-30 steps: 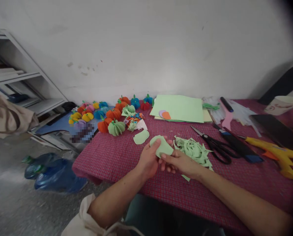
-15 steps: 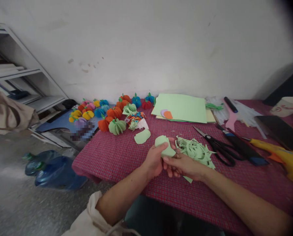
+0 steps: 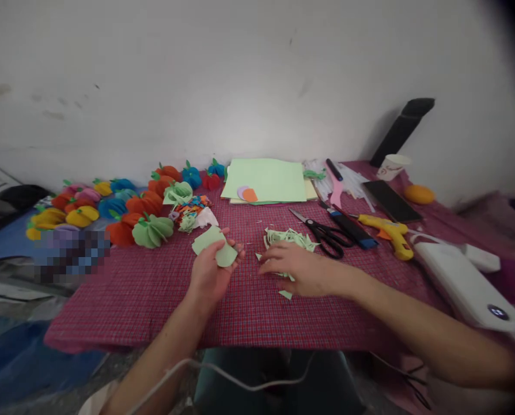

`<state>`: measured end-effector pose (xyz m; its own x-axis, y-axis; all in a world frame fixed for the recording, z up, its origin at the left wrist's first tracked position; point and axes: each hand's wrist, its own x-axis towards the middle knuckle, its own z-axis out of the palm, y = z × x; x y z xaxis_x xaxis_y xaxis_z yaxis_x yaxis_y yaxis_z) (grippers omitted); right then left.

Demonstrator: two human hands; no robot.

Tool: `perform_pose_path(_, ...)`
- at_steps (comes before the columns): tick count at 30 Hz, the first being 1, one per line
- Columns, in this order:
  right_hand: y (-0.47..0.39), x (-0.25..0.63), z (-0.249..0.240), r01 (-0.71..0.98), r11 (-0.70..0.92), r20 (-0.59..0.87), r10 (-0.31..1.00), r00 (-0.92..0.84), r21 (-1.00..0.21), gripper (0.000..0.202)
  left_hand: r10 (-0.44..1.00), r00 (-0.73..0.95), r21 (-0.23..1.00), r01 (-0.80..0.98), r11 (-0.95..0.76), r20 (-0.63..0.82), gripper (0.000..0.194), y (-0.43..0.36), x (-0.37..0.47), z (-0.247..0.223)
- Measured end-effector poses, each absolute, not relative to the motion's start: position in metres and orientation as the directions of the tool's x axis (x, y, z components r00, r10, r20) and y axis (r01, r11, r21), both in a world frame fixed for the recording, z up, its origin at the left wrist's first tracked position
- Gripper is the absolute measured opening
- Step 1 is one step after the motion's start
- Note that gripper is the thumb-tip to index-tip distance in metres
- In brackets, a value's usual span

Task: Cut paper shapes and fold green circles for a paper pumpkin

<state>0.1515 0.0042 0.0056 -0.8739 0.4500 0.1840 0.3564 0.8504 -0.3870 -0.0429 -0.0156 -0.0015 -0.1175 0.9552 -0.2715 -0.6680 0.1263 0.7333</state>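
Observation:
My left hand is closed on pale green paper cutouts, the thumb pressing on top and the fingers underneath. The far side of the cutouts overlaps the spot where another green piece lay, so I cannot tell whether that piece is held too. To the right, my right hand reaches palm down over a heap of green paper scraps. Its fingers are apart and partly cover the heap. One small scrap lies just below that hand on the checked red cloth.
Colourful paper pumpkins cluster at the left. Green sheets lie by the wall. Black-handled scissors, a utility knife, a yellow glue gun, a dark phone-like slab and a white power bank sit at the right.
My hands, together before, have parted. The right hand has let go of the cutouts and moved over the scraps; the left keeps its hold. The view has turned to the right.

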Motion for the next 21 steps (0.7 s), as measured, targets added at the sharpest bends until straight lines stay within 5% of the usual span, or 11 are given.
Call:
perform_pose_path(5, -0.007, 0.142, -0.015, 0.352, 0.917, 0.163, 0.383, -0.909, -0.188, 0.042, 0.957, -0.035, 0.758, -0.619, 0.206, -0.288, 0.032, -0.012, -0.042, 0.02)
perform_pose_path(9, 0.016, 0.151, -0.028, 0.454, 0.883, 0.176, 0.469, -0.865, -0.122, 0.037, 0.962, -0.021, 0.777, -0.594, 0.206, -0.271, 0.026, 0.004, -0.035, 0.02)
perform_pose_path(12, 0.025, 0.165, -0.023, 0.471, 0.863, 0.216, 0.503, -0.837, -0.182, 0.04, 0.968, -0.05, 0.785, -0.596, 0.168, -0.245, 0.023, 0.019, -0.032, 0.008)
perform_pose_path(16, 0.012, 0.177, -0.008, 0.319, 0.888, 0.175, 0.39, -0.904, -0.331, 0.043, 0.958, -0.066, 0.782, -0.595, 0.187, -0.28, 0.023, 0.03, -0.034, -0.011)
perform_pose_path(21, 0.007, 0.178, -0.011, 0.36, 0.875, 0.139, 0.42, -0.897, -0.323, 0.029, 0.957, -0.023, 0.786, -0.577, 0.223, -0.289, 0.025, 0.031, -0.034, -0.018)
